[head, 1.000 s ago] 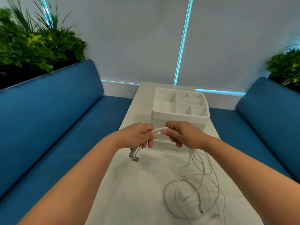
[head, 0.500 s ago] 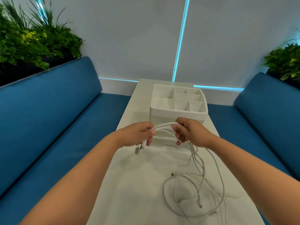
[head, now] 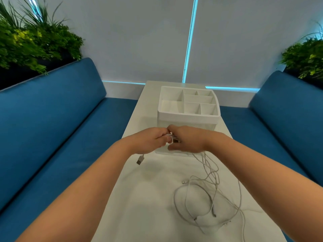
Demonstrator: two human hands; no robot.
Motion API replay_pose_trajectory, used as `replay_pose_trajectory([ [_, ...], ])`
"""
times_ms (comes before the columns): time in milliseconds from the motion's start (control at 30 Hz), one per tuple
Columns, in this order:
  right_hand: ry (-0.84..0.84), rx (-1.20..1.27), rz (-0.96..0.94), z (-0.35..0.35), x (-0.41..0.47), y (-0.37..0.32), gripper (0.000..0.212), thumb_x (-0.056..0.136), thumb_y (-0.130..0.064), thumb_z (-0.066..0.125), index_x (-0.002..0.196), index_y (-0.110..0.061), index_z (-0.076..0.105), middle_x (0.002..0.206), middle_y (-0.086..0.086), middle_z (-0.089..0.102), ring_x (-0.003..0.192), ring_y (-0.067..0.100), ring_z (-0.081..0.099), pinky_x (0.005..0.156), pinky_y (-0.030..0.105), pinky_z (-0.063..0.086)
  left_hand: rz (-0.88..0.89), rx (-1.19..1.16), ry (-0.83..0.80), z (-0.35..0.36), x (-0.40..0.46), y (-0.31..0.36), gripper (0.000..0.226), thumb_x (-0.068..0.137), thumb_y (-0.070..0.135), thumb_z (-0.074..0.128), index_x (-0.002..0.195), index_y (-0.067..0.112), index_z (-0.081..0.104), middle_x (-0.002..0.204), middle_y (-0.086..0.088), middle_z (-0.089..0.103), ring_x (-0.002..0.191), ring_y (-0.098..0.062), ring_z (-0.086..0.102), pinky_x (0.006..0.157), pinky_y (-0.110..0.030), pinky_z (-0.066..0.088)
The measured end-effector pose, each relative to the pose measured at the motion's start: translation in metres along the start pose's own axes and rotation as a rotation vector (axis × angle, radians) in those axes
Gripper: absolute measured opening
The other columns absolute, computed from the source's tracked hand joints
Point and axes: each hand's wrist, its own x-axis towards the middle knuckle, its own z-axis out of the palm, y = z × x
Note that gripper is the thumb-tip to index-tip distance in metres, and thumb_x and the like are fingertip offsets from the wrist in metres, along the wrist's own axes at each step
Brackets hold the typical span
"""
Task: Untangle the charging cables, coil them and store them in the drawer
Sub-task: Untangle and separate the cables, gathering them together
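Note:
White charging cables (head: 208, 194) lie tangled in loose loops on the white table (head: 148, 198), right of centre. Their upper strands rise to my hands, which meet just in front of the white drawer organiser (head: 187, 116). My left hand (head: 150, 139) grips a bundle of the cables, and a USB plug (head: 139, 160) dangles below it. My right hand (head: 187, 140) pinches the same bundle right beside the left, fingers curled round the strands. The organiser's top tray has several open compartments; its drawer front is hidden behind my hands.
Blue sofa benches (head: 52, 123) run along both sides of the narrow table. Green plants (head: 33, 41) stand behind the backrests at left and right. A grey wall with a lit blue strip (head: 189, 41) closes the far end.
My hands have come together from a short gap apart, closing the arched stretch of cable between them. The loops on the table have shifted slightly.

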Motion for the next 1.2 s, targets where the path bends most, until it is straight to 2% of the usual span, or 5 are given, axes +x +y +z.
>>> replay_pose_trajectory([
  [267, 0.080, 0.055, -0.037, 0.013, -0.004, 0.015, 0.033, 0.099, -0.045, 0.046, 0.075, -0.022, 0.046, 0.066, -0.004, 0.046, 0.061, 0.011, 0.040, 0.060, 0.025, 0.034, -0.028, -0.307, 0.067, 0.002, -0.007, -0.010, 0.023, 0.099, 0.038, 0.056, 0.103, 0.016, 0.062, 0.083, 0.004, 0.071, 0.062, -0.007, 0.054, 0.061, -0.025, 0.047],
  [633, 0.146, 0.067, 0.007, 0.019, -0.016, 0.026, 0.029, 0.101, -0.043, 0.042, 0.081, -0.024, 0.050, 0.071, -0.003, 0.054, 0.065, 0.014, 0.047, 0.066, 0.033, 0.040, -0.088, -0.574, 0.137, 0.020, -0.008, -0.013, 0.033, 0.105, 0.033, 0.041, 0.116, 0.026, 0.071, 0.070, 0.001, 0.054, 0.061, -0.012, 0.047, 0.059, -0.021, 0.041],
  [833, -0.015, -0.001, -0.054, 0.016, -0.010, 0.012, 0.020, 0.104, -0.026, 0.035, 0.104, -0.023, 0.054, 0.086, -0.017, 0.056, 0.071, 0.002, 0.051, 0.065, 0.016, 0.036, -0.160, -0.509, 0.055, 0.025, -0.005, 0.006, 0.057, 0.104, 0.053, 0.029, 0.095, 0.012, 0.067, 0.068, 0.011, 0.063, 0.052, -0.005, 0.040, 0.049, -0.018, 0.032],
  [1033, -0.090, 0.014, -0.065, 0.014, -0.010, 0.008, 0.020, 0.104, -0.017, 0.034, 0.102, -0.030, 0.049, 0.090, -0.012, 0.057, 0.075, 0.009, 0.051, 0.068, 0.021, 0.037, -0.183, -0.507, 0.007, 0.026, -0.001, 0.004, 0.069, 0.099, 0.065, 0.020, 0.112, 0.013, 0.065, 0.081, 0.002, 0.068, 0.055, -0.009, 0.043, 0.051, -0.021, 0.034],
  [1200, 0.128, 0.090, -0.013, 0.011, -0.014, 0.024, 0.025, 0.104, -0.027, 0.039, 0.080, -0.031, 0.045, 0.079, -0.003, 0.055, 0.071, 0.012, 0.047, 0.068, 0.032, 0.037, -0.180, -0.469, 0.230, 0.020, 0.000, -0.012, 0.054, 0.102, 0.058, 0.025, 0.110, 0.020, 0.064, 0.070, 0.004, 0.067, 0.056, -0.011, 0.052, 0.053, -0.024, 0.041],
])
